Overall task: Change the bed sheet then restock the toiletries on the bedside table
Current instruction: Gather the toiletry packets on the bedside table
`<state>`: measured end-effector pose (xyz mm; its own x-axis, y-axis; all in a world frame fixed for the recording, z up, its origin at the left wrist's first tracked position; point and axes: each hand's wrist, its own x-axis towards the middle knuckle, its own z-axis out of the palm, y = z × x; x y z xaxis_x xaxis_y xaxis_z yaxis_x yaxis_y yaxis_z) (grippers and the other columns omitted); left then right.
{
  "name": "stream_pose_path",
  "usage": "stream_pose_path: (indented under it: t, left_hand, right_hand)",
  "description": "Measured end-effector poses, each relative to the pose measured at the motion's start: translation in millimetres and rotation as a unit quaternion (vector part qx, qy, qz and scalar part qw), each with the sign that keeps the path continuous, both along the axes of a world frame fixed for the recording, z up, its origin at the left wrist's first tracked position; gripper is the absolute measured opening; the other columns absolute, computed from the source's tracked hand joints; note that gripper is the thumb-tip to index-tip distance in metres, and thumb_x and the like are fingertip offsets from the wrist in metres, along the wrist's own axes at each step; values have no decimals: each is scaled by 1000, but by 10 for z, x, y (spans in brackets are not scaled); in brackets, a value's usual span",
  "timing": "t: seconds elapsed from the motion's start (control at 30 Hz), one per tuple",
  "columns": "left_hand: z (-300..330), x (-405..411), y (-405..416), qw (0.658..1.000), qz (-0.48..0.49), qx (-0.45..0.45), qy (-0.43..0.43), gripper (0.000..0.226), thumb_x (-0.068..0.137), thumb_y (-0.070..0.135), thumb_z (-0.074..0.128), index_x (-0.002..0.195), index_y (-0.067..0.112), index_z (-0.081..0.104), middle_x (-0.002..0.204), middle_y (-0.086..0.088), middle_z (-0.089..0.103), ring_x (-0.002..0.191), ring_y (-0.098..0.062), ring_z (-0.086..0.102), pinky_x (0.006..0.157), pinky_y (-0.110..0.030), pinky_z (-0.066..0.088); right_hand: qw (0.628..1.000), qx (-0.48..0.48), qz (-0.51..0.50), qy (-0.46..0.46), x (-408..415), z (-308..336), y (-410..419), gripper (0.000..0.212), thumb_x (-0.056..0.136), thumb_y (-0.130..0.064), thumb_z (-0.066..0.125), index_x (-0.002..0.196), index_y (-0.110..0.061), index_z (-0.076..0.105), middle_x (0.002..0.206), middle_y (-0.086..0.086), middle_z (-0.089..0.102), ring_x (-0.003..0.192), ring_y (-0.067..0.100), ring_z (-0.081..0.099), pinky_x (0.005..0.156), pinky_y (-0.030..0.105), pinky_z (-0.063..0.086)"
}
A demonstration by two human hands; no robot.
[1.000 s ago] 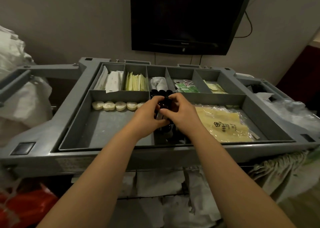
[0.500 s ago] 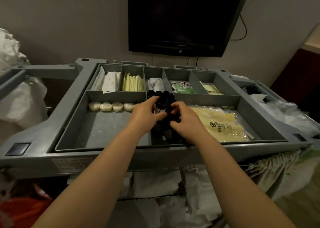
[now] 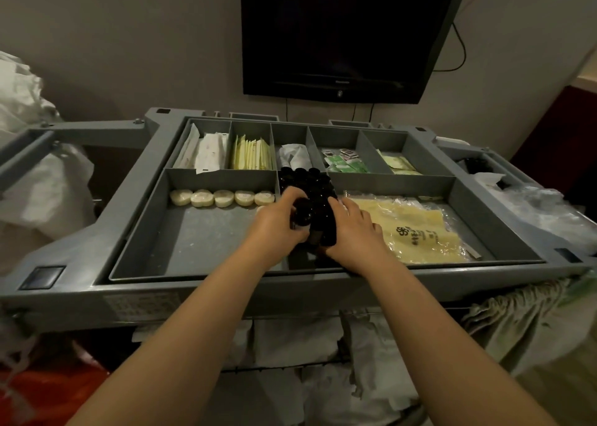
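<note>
Left hand [image 3: 277,228] has drawn back toward 6 o'clock, gripping a dark bottle [image 3: 302,214]; right hand [image 3: 353,231] grasps more bottles [image 3: 326,231], fingertips hidden, in the tray [image 3: 135,251].

A dim room with a plain beige-grey painted wall [image 3: 129,38]. A black flat-screen television [image 3: 345,31] is mounted on that wall, its screen dark, with thin black cables [image 3: 460,54] hanging beside and below it. At the far right stands dark reddish-brown wooden furniture [image 3: 562,134] under a pale ledge. Crumpled white linen [image 3: 29,167] is heaped at the left edge. The light is low and warm, leaving the lower corners in shadow.
</note>
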<state>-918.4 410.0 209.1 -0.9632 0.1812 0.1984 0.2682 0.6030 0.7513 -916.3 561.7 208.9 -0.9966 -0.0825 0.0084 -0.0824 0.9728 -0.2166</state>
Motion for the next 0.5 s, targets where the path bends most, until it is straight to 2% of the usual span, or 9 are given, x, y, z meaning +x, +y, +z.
stream_pose_path:
  t: [0.07, 0.17, 0.27, 0.37, 0.5]
  left_hand:
    - [-55, 2, 42, 997, -12, -74, 15, 40, 82, 13, 68, 116, 25, 51, 111, 0, 57, 100, -17, 58, 84, -36, 53]
    - [-65, -11, 64, 986, -6, -162, 47, 32, 85, 18, 65, 115, 24, 55, 112, 0, 53, 99, -18, 54, 83, -32, 49]
    - [-45, -18, 93, 977, -15, -203, 56, 31, 88, 21, 60, 117, 27, 51, 104, 0, 63, 95, -21, 59, 85, -33, 45]
    - [-51, -24, 113, 970, 11, -234, 66, 30, 90, 25, 57, 117, 31, 49, 101, 4, 66, 101, -21, 58, 101, -38, 32]
    - [-40, -48, 126, 965, 56, -247, 71, 38, 89, 25, 58, 124, 34, 45, 110, 6, 63, 113, -20, 52, 107, -45, 25]
  right_hand:
    - [1000, 16, 3, -23, -33, -10, 14, 94, 83, -39, 64, 150, -28, -1, 157, 2, 3, 141, 29, 14, 110, 48, 21]
    - [998, 31, 6, -46, -74, -7, 44, 99, 82, -34, 65, 150, -28, -6, 157, 2, 2, 142, 28, 12, 111, 49, 20]
    - [997, 43, 11, -60, -95, 11, 80, 100, 82, -35, 65, 149, -29, -9, 157, 2, 3, 143, 27, 11, 111, 50, 21]
    - [997, 65, 16, -49, -94, 6, 85, 98, 83, -35, 64, 150, -27, -8, 158, 2, 4, 144, 25, 9, 111, 51, 20]
    - [996, 82, 35, -4, -112, -38, 16, 94, 85, -40, 62, 150, -27, -4, 157, 6, 8, 144, 26, 7, 113, 50, 16]
